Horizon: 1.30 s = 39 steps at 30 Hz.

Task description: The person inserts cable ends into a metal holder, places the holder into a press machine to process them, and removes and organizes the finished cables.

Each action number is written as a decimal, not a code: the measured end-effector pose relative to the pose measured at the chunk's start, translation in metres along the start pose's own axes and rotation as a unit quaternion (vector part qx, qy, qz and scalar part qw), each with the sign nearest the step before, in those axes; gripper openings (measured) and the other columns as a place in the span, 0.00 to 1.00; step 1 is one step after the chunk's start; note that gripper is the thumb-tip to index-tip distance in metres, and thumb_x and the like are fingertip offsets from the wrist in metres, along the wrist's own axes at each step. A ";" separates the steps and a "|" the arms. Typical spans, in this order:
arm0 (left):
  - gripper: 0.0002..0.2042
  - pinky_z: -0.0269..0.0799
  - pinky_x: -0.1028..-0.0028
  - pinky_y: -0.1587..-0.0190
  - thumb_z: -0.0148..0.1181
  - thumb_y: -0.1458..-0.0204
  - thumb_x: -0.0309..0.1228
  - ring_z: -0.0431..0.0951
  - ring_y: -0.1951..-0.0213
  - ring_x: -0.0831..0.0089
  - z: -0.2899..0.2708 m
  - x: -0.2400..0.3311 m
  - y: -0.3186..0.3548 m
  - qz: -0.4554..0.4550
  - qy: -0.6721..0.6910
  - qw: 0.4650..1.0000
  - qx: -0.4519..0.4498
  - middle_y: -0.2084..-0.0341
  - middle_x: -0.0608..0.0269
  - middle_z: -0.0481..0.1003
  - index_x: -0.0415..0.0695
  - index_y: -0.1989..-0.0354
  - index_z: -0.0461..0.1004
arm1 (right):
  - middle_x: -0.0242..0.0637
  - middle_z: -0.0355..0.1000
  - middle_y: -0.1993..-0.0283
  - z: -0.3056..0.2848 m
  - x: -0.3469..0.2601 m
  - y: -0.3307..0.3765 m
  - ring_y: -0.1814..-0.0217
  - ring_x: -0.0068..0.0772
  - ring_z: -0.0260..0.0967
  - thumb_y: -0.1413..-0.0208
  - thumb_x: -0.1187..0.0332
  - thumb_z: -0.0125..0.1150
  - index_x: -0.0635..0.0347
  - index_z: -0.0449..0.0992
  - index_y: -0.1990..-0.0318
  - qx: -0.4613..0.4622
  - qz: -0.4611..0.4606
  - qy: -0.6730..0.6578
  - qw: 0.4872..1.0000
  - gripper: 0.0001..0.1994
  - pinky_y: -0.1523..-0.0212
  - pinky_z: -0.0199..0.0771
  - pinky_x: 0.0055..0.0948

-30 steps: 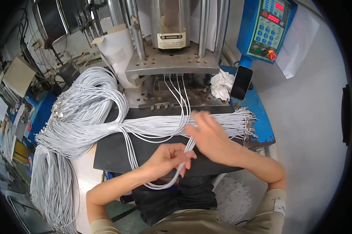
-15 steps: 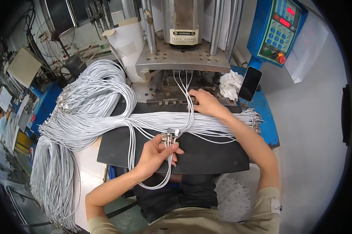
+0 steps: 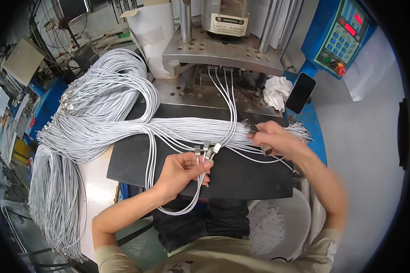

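White cables [image 3: 123,132] cross black mat [image 3: 241,177]; left hand [image 3: 182,170] grips three connector ends [image 3: 206,149]; right hand [image 3: 273,140] pinches cables near mat's right edge.

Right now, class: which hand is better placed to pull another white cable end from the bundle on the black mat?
Probably the right hand: it already rests on the white cable bundle over the black mat. The left hand is full, gripping several metal-tipped cable ends.

Bright, even overhead light gives soft shadows, the steel press plate [image 3: 223,48] glares mildly, and fisheye bending darkens the rim.
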<state>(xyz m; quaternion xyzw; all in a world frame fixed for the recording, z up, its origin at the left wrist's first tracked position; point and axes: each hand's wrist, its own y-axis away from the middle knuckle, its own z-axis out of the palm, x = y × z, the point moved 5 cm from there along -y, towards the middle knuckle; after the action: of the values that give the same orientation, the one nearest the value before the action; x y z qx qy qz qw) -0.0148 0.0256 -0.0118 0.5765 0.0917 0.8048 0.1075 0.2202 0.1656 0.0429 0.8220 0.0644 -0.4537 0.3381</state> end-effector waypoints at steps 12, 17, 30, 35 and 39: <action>0.08 0.82 0.74 0.66 0.69 0.41 0.27 0.83 0.71 0.76 0.005 -0.004 -0.005 0.008 -0.032 0.999 0.000 0.68 0.58 0.83 0.33 0.60 0.81 | 0.40 0.77 0.68 0.073 -0.033 -0.020 0.79 0.27 0.77 0.30 0.59 0.57 0.68 0.75 0.56 -0.174 -0.174 -0.101 0.964 0.16 0.84 0.75 0.22; 0.10 0.81 0.75 0.64 0.67 0.38 0.30 0.82 0.71 0.77 0.008 0.000 -0.009 0.018 -0.011 1.000 -0.007 0.68 0.58 0.83 0.34 0.58 0.81 | 0.39 0.76 0.72 0.075 -0.024 -0.020 0.84 0.21 0.71 0.28 0.59 0.56 0.69 0.76 0.55 -0.156 -0.170 -0.139 0.963 0.17 0.88 0.66 0.20; 0.09 0.78 0.75 0.60 0.63 0.35 0.30 0.79 0.68 0.78 0.003 -0.006 -0.012 0.016 -0.050 0.998 -0.045 0.69 0.62 0.82 0.35 0.58 0.82 | 0.36 0.74 0.77 0.083 -0.015 -0.020 0.90 0.16 0.62 0.25 0.56 0.47 0.67 0.77 0.58 -0.190 -0.151 -0.103 0.965 0.21 0.91 0.54 0.17; 0.09 0.77 0.76 0.61 0.63 0.35 0.30 0.79 0.69 0.79 0.004 -0.003 -0.012 0.030 -0.056 0.997 -0.045 0.69 0.62 0.82 0.35 0.59 0.82 | 0.36 0.75 0.76 0.079 -0.015 -0.017 0.90 0.15 0.61 0.24 0.55 0.47 0.66 0.77 0.56 -0.172 -0.141 -0.135 0.966 0.20 0.90 0.52 0.16; 0.10 0.77 0.76 0.63 0.63 0.35 0.31 0.79 0.70 0.78 0.008 -0.001 -0.009 0.041 -0.056 0.997 -0.040 0.70 0.61 0.82 0.35 0.59 0.82 | 0.36 0.74 0.77 0.085 -0.016 -0.019 0.89 0.15 0.62 0.27 0.55 0.52 0.67 0.76 0.55 -0.198 -0.153 -0.117 0.961 0.19 0.90 0.55 0.17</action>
<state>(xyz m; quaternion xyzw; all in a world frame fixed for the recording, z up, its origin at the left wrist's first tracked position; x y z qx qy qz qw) -0.0061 0.0343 -0.0131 0.6190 0.0295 0.7781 0.1028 0.1437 0.1308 0.0155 0.6605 0.2381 -0.5711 0.4253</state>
